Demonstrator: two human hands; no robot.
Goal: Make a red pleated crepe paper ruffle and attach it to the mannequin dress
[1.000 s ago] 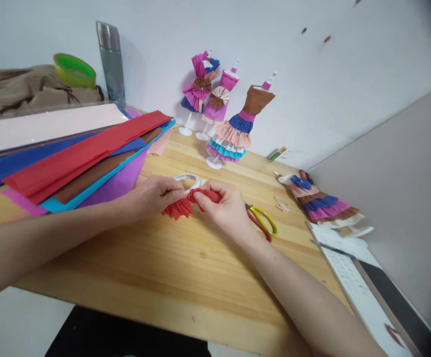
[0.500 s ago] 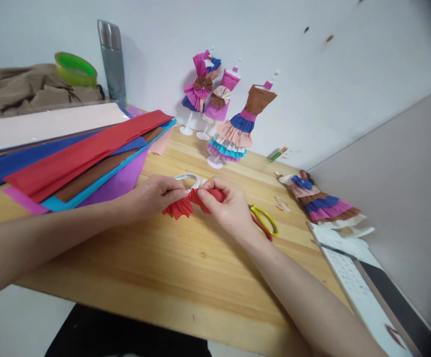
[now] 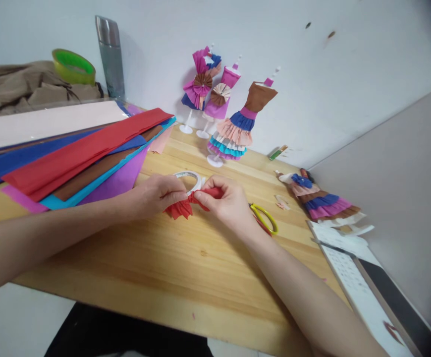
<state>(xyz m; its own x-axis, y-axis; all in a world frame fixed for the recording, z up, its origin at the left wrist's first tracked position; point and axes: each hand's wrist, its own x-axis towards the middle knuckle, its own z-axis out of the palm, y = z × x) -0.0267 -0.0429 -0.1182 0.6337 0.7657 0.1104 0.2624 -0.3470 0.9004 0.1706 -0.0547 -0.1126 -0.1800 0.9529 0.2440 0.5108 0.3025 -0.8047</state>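
A pleated piece of red crepe paper [image 3: 180,208] lies gathered between both hands at the middle of the wooden table [image 3: 171,267]. My left hand [image 3: 154,194] pinches its left end, fingers closed. From the right, my right hand [image 3: 227,205] has its fingers closed round the other end. A roll of clear tape [image 3: 188,176] lies just behind the hands. Scissors with yellow and red handles [image 3: 264,218] lie right of my right hand.
Sheets of coloured crepe paper [image 3: 70,153] are stacked at the left. Three paper dresses on white stands [image 3: 230,119] are by the wall; another dress [image 3: 321,201] lies at the right. A metal flask [image 3: 109,57], green tape roll [image 3: 73,66] and a tablet [image 3: 367,292] are around.
Both hands keep hold of the red paper and shift only slightly; the right fingers have moved a little along the folded end.
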